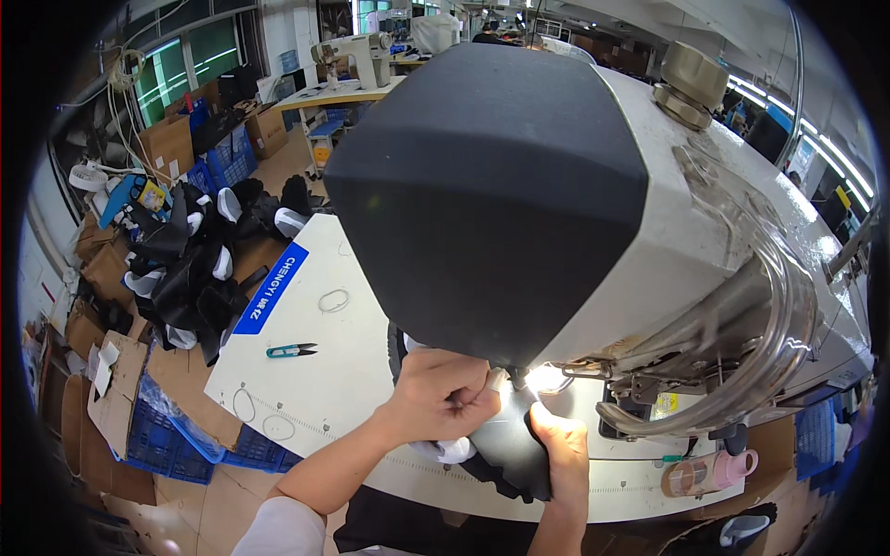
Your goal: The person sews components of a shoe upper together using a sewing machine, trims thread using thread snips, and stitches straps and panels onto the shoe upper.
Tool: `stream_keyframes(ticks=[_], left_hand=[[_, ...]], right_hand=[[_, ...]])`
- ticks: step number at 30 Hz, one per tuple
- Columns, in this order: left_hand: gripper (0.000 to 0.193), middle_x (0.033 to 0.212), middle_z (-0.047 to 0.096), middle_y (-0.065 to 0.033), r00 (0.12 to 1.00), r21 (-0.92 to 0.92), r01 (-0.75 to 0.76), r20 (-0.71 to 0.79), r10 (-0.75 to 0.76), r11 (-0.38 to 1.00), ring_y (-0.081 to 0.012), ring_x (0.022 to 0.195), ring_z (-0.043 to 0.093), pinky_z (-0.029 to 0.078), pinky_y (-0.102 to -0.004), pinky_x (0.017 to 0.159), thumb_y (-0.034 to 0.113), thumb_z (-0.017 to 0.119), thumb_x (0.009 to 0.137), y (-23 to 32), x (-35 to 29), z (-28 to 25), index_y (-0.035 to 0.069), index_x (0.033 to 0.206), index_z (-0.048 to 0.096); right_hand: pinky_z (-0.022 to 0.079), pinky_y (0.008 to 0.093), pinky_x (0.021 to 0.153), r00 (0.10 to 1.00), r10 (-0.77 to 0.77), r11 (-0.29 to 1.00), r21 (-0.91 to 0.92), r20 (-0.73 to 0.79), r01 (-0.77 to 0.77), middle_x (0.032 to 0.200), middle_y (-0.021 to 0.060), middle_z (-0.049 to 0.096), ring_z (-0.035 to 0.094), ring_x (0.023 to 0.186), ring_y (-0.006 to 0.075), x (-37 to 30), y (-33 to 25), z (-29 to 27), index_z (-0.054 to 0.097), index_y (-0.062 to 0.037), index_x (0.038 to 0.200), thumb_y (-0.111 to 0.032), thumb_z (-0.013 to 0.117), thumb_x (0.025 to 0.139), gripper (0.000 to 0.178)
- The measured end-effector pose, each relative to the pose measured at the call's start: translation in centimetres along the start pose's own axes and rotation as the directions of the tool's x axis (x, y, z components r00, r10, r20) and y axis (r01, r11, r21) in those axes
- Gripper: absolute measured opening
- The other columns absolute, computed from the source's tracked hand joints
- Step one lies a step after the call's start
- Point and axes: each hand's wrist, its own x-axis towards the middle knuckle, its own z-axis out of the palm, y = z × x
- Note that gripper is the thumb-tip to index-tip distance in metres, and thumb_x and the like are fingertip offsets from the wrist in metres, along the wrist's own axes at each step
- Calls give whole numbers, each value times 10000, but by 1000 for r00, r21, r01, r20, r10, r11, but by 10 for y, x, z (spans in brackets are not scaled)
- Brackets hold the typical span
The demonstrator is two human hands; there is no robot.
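A black shoe upper (pixel 510 454) with white lining lies under the head of a sewing machine (pixel 491 185), whose large dark cover hides part of the work. Curled in a closed grip, my left hand (pixel 440 394) holds the upper's far left part close to the lit needle area. A small whitish bit shows at its fingertips; I cannot make out what it is. My right hand (pixel 561 449) grips the upper's right edge, thumb on top and the other fingers hidden underneath. Teal-handled thread snips (pixel 292 351) lie on the white table (pixel 357 357), left of my hands.
Loose thread loops (pixel 334 300) lie on the table. A pink-lidded bottle (pixel 709 473) rests near its right front edge. Black-and-white shoe uppers (pixel 185 269) are heaped at the left, above cardboard and a blue crate (pixel 167 440). A clear tube (pixel 779 324) curves beside the machine.
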Motion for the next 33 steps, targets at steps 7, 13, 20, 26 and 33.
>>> stream_keyframes(ticks=[7,13,20,26,33], left_hand=[[327,459,303,-4,996,-47,-59,-63,56,997,-133,385,324,247,-270,382,-75,573,601,-4,7,2,85,486,311],[325,461,291,-1,992,-17,-122,-42,121,992,-125,387,313,239,-270,383,-92,552,592,-9,9,-4,87,479,307],[339,462,294,4,990,4,-120,-70,120,993,-119,387,316,240,-267,384,-96,554,596,-10,9,-2,91,475,298],[348,464,298,5,983,37,-153,-100,156,987,-114,397,333,260,-266,384,-82,581,608,-5,13,2,93,477,310],[342,457,285,8,981,8,-180,-67,180,984,-114,386,321,259,-267,380,-85,575,611,-8,14,1,92,476,314]], right_hand=[[370,200,480,1000,4,1000,23,-16,-4,647,-16,560,475,533,34,1,-6,6,617,-25,734,-175,571,890,222],[398,199,524,998,11,999,40,-57,-9,703,-5,582,506,585,46,1,-6,13,638,-5,803,-150,582,863,166],[434,216,595,984,-58,992,98,-171,75,799,33,602,541,680,75,7,10,11,636,26,875,-135,596,839,170],[444,229,598,999,-22,1000,19,-44,23,799,37,604,546,664,92,16,4,-5,636,43,899,-164,608,810,227],[439,223,594,999,-48,999,11,-23,49,774,39,605,545,658,87,12,2,-1,641,40,895,-184,607,810,242]])
